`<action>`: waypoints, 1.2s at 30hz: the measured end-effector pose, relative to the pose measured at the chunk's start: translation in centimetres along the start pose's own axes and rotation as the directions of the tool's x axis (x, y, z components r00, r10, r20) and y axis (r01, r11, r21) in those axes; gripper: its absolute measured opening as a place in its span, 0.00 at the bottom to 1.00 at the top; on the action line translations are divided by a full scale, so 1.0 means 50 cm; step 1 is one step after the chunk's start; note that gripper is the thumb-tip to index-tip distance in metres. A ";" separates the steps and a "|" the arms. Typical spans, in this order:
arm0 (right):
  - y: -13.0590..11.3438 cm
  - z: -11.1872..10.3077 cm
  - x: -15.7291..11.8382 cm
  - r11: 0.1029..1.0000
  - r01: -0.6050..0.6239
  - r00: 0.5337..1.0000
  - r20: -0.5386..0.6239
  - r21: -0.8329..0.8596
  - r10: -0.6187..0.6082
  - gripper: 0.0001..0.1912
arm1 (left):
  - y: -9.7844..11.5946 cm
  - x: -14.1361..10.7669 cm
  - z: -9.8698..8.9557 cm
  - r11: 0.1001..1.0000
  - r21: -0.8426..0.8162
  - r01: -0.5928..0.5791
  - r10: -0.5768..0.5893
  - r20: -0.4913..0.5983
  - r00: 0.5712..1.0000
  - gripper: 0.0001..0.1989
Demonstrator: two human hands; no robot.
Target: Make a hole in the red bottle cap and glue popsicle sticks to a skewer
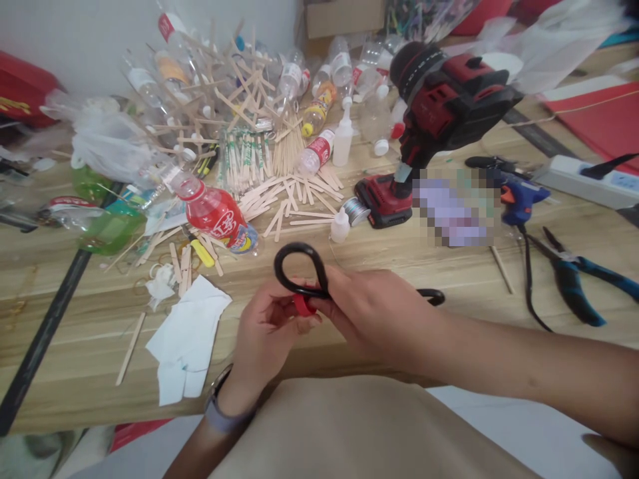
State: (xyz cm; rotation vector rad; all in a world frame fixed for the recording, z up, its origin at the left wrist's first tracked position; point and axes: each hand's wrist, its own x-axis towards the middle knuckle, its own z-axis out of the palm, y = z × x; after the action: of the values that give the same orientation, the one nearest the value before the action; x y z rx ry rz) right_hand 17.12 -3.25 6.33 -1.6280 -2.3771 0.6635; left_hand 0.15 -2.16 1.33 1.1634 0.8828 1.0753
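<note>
1. The right hand (pixel 369 306) grips a smooth black tube (pixel 299 247), round-looped, on the near side of the drill (pixel 444 100)
2. The left hand (pixel 267 329) pinches a red band (pixel 303 305) at the loop
3. Left of the drill, a plastic bottle (pixel 200 216) bears blurred white characters

Soft, moderately bright light spreads evenly over the wooden table (pixel 90 346); its source is out of view. The white paper (pixel 192 332) is among the palest patches. Thin glints run along the glossy black tube (pixel 299 248), and the red-labelled bottle (pixel 219 216) shows small highlights. Shade gathers on the table's near edge below the two hands (pixel 324 313). A slight blur softens everything, with fine detail smudged. Wide-angle distortion stretches the sides, where the clear plastic bag (pixel 574 40) turns hazy. Coarse square pixels hide a patch right of the drill (pixel 444 100).
</note>
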 end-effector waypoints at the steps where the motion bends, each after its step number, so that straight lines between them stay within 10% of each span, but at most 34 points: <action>1: 0.000 -0.002 0.000 0.997 0.023 1.000 -0.002 -0.078 -0.023 0.07 | -0.003 0.000 -0.001 0.998 -0.040 0.039 -0.038 0.011 0.999 0.17; 10: -0.001 -0.007 0.002 0.991 -0.001 0.996 0.090 -0.135 0.013 0.09 | -0.021 -0.003 -0.005 0.989 -0.125 0.074 -0.074 0.010 0.997 0.15; 15: 0.003 -0.009 0.009 0.963 -0.065 0.997 0.062 0.263 0.050 0.07 | -0.013 -0.001 0.008 0.995 -0.027 -0.098 0.097 -0.044 0.994 0.24; 21: 0.011 -0.009 0.011 0.684 -0.232 0.966 0.248 0.692 0.077 0.11 | -0.002 -0.003 0.007 0.996 0.009 -0.088 0.089 -0.088 0.992 0.19; 27: 0.025 -0.014 -0.008 0.902 -0.007 0.980 -0.174 0.432 0.091 0.10 | 0.003 0.009 0.002 0.972 -0.224 0.072 -0.086 -0.053 0.995 0.18; 36: 0.031 -0.013 -0.018 0.986 0.128 0.942 -0.323 0.108 -0.087 0.09 | 0.012 0.005 0.006 0.920 -0.367 0.139 -0.125 0.061 0.990 0.16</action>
State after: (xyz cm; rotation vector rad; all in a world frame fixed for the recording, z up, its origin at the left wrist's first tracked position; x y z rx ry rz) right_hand 19.04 -3.46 6.28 -1.4186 -2.1278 0.4792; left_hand 0.39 -1.94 1.98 0.7938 0.6817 1.0520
